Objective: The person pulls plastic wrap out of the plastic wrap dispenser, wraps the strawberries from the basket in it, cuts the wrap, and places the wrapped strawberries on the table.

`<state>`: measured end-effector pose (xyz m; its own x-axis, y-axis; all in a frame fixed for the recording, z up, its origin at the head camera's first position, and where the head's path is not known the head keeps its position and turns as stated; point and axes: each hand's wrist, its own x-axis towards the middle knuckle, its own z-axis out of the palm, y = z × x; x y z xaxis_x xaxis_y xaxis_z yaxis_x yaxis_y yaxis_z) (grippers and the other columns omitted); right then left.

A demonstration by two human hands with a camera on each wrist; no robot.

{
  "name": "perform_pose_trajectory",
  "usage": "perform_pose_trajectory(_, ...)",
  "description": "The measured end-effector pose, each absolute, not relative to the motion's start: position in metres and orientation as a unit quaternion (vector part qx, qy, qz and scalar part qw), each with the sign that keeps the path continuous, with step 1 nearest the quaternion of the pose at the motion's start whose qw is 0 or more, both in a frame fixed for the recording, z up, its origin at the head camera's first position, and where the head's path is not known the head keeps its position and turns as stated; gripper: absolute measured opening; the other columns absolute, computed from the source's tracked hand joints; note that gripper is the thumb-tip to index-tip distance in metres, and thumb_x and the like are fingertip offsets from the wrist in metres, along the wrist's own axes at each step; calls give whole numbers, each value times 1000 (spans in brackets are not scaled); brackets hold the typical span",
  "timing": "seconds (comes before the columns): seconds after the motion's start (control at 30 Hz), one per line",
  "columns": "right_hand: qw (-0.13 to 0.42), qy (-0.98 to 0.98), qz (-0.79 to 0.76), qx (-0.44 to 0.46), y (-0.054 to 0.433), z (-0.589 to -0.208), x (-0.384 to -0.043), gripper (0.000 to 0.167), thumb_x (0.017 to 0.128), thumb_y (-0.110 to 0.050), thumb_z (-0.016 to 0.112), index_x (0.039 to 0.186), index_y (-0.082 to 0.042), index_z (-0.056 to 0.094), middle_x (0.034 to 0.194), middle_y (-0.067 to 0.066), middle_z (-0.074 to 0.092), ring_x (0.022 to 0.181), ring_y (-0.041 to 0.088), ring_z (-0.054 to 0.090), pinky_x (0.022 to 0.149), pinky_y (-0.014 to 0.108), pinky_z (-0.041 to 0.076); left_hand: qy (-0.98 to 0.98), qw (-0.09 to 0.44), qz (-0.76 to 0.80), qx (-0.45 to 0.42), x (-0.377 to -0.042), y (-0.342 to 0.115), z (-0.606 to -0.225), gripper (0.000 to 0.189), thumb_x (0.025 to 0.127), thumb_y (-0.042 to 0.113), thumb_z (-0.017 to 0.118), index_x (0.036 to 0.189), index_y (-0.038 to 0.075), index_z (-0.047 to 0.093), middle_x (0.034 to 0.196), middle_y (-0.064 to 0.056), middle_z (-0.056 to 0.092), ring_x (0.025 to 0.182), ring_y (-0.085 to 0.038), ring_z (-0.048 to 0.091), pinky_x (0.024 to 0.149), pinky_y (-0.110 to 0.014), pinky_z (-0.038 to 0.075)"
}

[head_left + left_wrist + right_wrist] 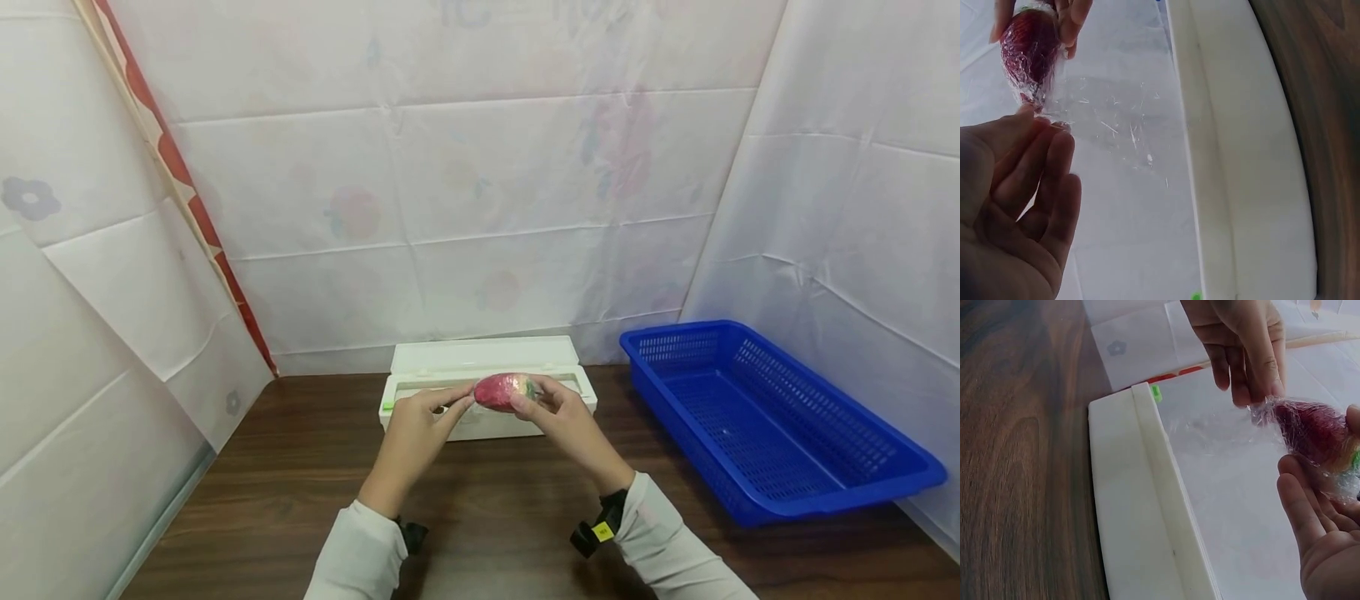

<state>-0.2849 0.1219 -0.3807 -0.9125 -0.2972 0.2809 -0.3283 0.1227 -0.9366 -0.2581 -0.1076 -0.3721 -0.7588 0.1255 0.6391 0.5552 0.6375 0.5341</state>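
A red fruit (493, 393), yellowish toward its green end, is wrapped in crinkled clear plastic film and held above a white box. My left hand (422, 423) pinches the gathered film at the fruit's pointed red end, thumb against fingers. At the green end, my right hand (564, 421) grips the fruit between thumb and fingers. In the left wrist view, twisted film (1038, 112) shows at the left fingertips. The white box (495, 427) stands behind and below the hands, its lid (483, 354) raised at the back. The hands hide part of its inside.
A blue perforated plastic basket (780, 496) stands on the right side of the dark wooden table (300, 492). A small green tab (388, 406) marks the box's left end. White patterned sheets (487, 183) hang behind and at both sides.
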Motion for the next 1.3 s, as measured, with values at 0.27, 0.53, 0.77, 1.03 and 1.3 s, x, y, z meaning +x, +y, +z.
perform_pose_trajectory(0.27, 3, -727, 650, 221, 119, -382, -282, 47, 103, -25, 59, 140, 3, 53, 129, 22, 62, 107, 33, 67, 91, 36, 54, -857, 216, -435, -170, -256, -104, -376, 29, 93, 20, 74, 121, 12, 74, 110, -3, 74, 96, -15, 71, 76, -33, 59)
perform_pose_trajectory(0.53, 8, -717, 658, 231, 116, -385, -281, 43, 106, -30, 53, 138, -1, 55, 130, 19, 60, 109, 27, 67, 93, 36, 53, -817, 126, -543, -146, -263, -104, -381, 32, 96, 20, 71, 125, 8, 71, 115, -4, 72, 102, -22, 70, 85, -38, 57)
perform_pose_trajectory(0.77, -2, -719, 657, 227, 115, -387, -284, 43, 107, -30, 50, 139, -1, 55, 130, 18, 61, 111, 28, 66, 94, 38, 52, -725, -6, -667, -172, -270, -105, -387, 44, 102, 18, 60, 140, -3, 55, 132, -18, 62, 120, -30, 61, 98, -37, 50)
perform_pose_trajectory(1.03, 9, -723, 658, 210, 113, -390, -286, 39, 104, -24, 55, 133, 2, 54, 117, 16, 66, 105, 20, 64, 93, 37, 51, -646, -69, -737, -185, -270, -105, -386, 53, 105, 27, 49, 141, -12, 46, 136, -26, 56, 124, -29, 58, 101, -36, 47)
perform_pose_trajectory(1.3, -30, -731, 642, 231, 116, -394, -287, 38, 104, -30, 52, 126, 1, 56, 118, 9, 61, 112, 20, 55, 101, 41, 41, -694, -41, -703, -150, -270, -98, -388, 47, 102, 35, 59, 126, -5, 61, 124, -15, 63, 109, -24, 65, 96, -37, 51)
